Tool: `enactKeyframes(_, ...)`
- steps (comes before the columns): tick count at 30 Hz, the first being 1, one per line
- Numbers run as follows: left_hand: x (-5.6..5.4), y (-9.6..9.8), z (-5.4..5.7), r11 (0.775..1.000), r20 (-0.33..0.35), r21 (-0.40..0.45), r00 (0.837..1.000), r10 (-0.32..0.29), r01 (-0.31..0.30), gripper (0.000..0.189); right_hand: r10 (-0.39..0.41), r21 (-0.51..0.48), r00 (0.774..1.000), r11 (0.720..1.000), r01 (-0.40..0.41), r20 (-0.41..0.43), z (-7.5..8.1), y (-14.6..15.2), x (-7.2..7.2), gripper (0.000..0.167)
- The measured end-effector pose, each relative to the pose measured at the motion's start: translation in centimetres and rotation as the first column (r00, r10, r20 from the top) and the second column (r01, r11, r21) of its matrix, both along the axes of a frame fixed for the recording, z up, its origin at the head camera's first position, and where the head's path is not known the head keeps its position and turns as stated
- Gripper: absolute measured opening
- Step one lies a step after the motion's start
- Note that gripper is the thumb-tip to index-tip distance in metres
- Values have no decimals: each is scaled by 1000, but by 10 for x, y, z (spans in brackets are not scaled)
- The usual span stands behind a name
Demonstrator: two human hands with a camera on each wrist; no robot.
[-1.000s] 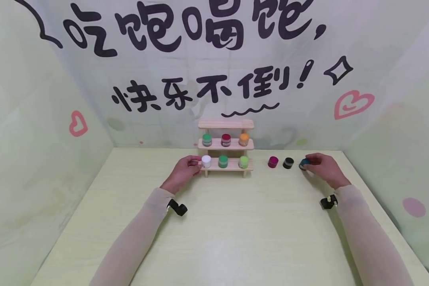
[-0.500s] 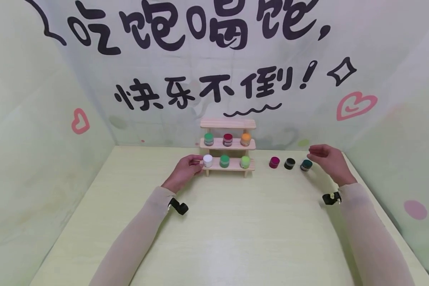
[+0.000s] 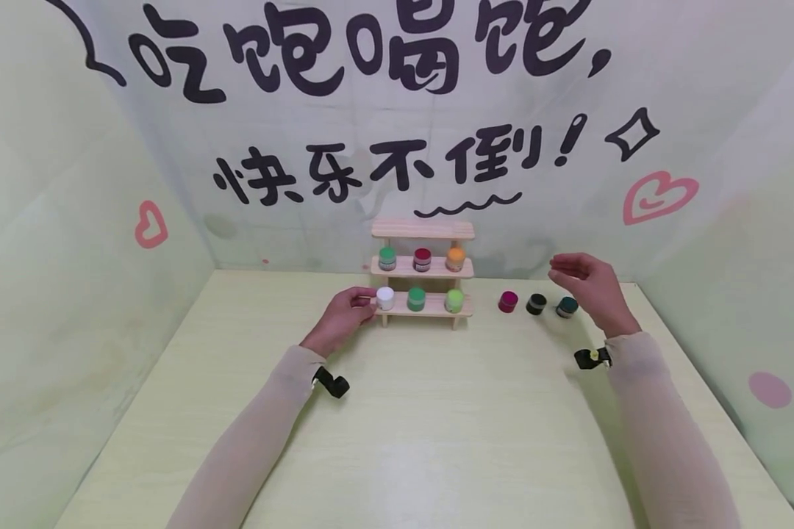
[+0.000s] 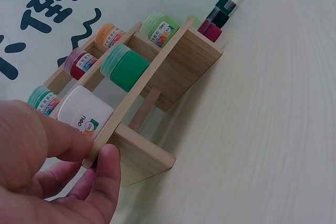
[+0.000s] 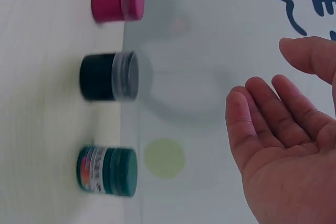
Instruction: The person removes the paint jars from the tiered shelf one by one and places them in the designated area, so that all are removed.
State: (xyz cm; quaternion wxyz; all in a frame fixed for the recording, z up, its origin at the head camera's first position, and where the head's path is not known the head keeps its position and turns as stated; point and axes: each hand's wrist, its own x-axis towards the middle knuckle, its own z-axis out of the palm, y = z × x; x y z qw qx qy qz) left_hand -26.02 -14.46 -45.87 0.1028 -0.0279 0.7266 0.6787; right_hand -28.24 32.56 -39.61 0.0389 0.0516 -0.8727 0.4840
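Note:
My left hand (image 3: 342,317) pinches the left end of a small three-tier wooden shelf (image 4: 173,66), thumb and fingers on its lowest board. A white paint jar (image 4: 85,109) stands on that board close to the fingers. Beside it are a green jar (image 3: 416,300) and a light green jar (image 3: 453,301). Off to the right, my right hand (image 3: 590,288) hovers with nothing in it, fingers slightly bent. Nearest to it on the table is a teal jar (image 5: 107,171). A black jar (image 5: 109,76) and a magenta jar (image 5: 117,0) line up to its left.
The middle board carries a green jar (image 3: 387,258), a dark red jar (image 3: 422,259) and an orange jar (image 3: 455,258). A printed cloth wall (image 3: 291,242) rises behind the table (image 3: 397,426), and cloth also bounds both sides.
My right hand has let go of the teal jar, which stays on the table, then risen and shifted slightly left. The left hand keeps its hold on the shelf.

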Motion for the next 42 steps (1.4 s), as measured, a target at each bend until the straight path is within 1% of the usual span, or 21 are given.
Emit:
enactKeyframes(7, 1, 0, 0, 1000, -15, 2, 1000, -11, 11, 38, 40, -50, 998, 998, -43, -50, 5, -28, -2, 52)
enactKeyframes(13, 0, 1, 0, 1000, -6, 8, 1000, -4, 4, 38, 56, -89, 998, 994, -60, -36, 8, -53, -6, 49)
enactKeyframes(18, -1, 3, 2, 1000, -2, 2, 1000, -4, 4, 37, 75, -140, 996, 987, -80, -41, 7, -70, -11, 44)
enactKeyframes(23, -1, 2, 2, 1000, -8, -2, 1000, -5, 5, 38, 90, -159, 994, 982, -99, -59, 6, -88, -16, 45)
enactKeyframes(29, 2, 2, -2, 1000, 17, 1, 1000, -7, 7, 38, 122, -179, 992, 975, -128, -42, 1, -110, -17, 44)
enactKeyframes(31, 2, 1, -3, 1000, 19, 7, 1000, -9, 9, 38, 131, -179, 991, 975, -135, -37, 0, -117, -18, 44)
enactKeyframes(36, 1, -1, -3, 1000, -1, 11, 1000, -12, 12, 38, 150, -168, 988, 974, -155, -41, -3, -131, -23, 46)
enactKeyframes(42, -3, -3, -2, 1000, -1, 13, 1000, -28, 28, 38, 151, -92, 988, 984, -155, -40, -4, -141, -30, 46)
